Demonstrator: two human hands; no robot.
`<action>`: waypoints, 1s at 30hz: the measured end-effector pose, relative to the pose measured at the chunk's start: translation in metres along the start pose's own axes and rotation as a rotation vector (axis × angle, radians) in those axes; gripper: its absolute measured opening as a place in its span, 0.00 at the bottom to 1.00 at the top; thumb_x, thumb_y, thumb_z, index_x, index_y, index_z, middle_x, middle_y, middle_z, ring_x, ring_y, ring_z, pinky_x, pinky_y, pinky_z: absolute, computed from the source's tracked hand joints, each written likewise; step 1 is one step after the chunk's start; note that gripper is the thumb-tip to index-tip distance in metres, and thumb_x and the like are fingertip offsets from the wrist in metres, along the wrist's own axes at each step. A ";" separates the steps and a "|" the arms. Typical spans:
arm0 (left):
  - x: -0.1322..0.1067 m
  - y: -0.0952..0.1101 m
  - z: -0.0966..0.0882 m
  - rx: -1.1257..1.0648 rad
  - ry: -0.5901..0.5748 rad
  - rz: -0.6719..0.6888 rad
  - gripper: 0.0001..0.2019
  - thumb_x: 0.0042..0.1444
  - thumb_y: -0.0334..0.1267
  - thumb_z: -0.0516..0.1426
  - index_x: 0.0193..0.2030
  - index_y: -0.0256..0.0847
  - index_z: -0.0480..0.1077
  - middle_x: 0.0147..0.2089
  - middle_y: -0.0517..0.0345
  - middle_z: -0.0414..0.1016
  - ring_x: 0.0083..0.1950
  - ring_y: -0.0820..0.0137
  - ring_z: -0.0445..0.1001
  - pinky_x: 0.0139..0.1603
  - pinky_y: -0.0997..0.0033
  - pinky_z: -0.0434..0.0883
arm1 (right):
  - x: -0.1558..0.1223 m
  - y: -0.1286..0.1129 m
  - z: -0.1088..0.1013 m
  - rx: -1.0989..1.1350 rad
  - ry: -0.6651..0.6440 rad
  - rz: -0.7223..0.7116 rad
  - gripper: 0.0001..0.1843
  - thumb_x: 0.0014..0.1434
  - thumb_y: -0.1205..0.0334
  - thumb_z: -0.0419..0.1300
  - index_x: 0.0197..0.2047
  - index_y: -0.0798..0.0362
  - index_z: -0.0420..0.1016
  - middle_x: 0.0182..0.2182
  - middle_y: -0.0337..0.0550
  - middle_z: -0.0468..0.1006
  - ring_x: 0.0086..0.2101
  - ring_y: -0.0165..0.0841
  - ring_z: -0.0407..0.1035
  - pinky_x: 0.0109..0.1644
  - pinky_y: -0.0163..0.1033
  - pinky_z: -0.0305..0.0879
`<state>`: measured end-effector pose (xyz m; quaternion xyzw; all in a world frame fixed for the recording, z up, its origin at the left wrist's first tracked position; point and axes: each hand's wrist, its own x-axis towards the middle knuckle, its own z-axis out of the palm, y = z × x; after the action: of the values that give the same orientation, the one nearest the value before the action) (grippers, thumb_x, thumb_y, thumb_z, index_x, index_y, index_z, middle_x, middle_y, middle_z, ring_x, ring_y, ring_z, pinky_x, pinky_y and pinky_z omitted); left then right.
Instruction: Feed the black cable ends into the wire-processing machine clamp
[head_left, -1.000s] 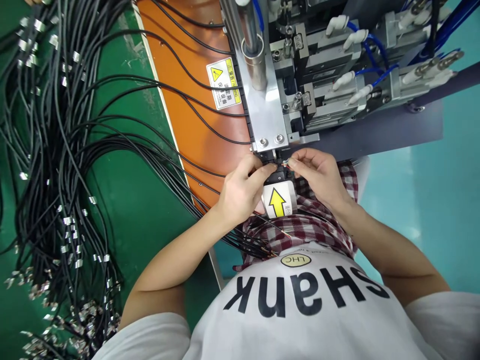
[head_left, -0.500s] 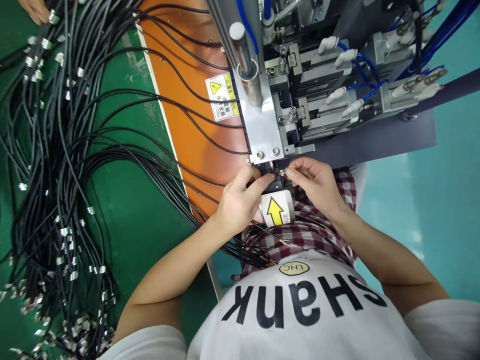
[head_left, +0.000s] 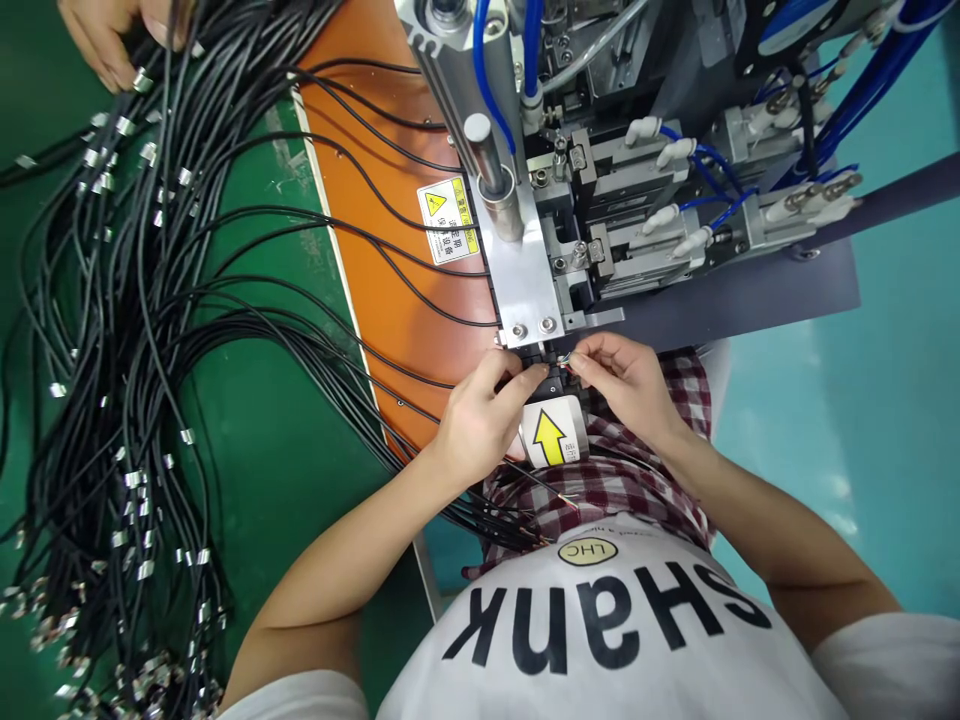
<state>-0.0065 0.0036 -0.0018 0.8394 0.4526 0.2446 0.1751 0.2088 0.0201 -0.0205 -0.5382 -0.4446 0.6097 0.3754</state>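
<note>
My left hand (head_left: 484,410) is closed at the black fixture (head_left: 553,384) on the machine's near end, thumb and finger pressed close together on a black cable (head_left: 405,365) that runs in from the left. Beside it, my right hand (head_left: 626,385) pinches the thin coloured wires (head_left: 564,362) at the cable's end. The fingertips of both hands are a short way apart. Just below the fixture is a white label with a yellow arrow (head_left: 551,436).
A metal machine (head_left: 525,280) with blue air tubes (head_left: 712,170) rises beyond my hands. Several black cables cross its orange plate (head_left: 337,200). At left, a large bundle of cables (head_left: 135,330) with metal ends lies on a green table (head_left: 277,520). Another person's hands (head_left: 112,40) touch it.
The whole view has shifted slightly downward. More of the other person's hands shows at the top left. My own hands keep nearly the same pose at the fixture.
</note>
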 end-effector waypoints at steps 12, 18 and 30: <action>0.003 0.004 -0.004 0.030 -0.032 -0.010 0.14 0.72 0.35 0.48 0.56 0.41 0.72 0.41 0.56 0.66 0.41 0.72 0.71 0.37 0.75 0.71 | -0.003 0.001 0.004 -0.093 0.047 -0.075 0.08 0.63 0.59 0.64 0.34 0.52 0.74 0.27 0.37 0.74 0.28 0.28 0.65 0.33 0.37 0.60; 0.006 0.006 -0.006 0.070 -0.050 -0.005 0.15 0.72 0.36 0.47 0.55 0.41 0.72 0.40 0.56 0.66 0.40 0.72 0.70 0.36 0.75 0.71 | -0.005 -0.002 0.006 -0.151 0.069 -0.115 0.07 0.63 0.61 0.62 0.33 0.53 0.74 0.27 0.37 0.73 0.28 0.28 0.65 0.33 0.36 0.60; 0.007 0.006 -0.004 0.117 -0.034 0.026 0.15 0.70 0.30 0.48 0.54 0.38 0.73 0.42 0.52 0.70 0.40 0.70 0.71 0.38 0.72 0.71 | -0.008 0.001 0.003 -0.129 0.059 -0.059 0.10 0.64 0.54 0.62 0.39 0.52 0.76 0.30 0.39 0.77 0.28 0.30 0.70 0.32 0.37 0.64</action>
<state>-0.0014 0.0069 0.0065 0.8581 0.4521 0.2056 0.1303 0.2068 0.0115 -0.0186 -0.5658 -0.4874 0.5522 0.3706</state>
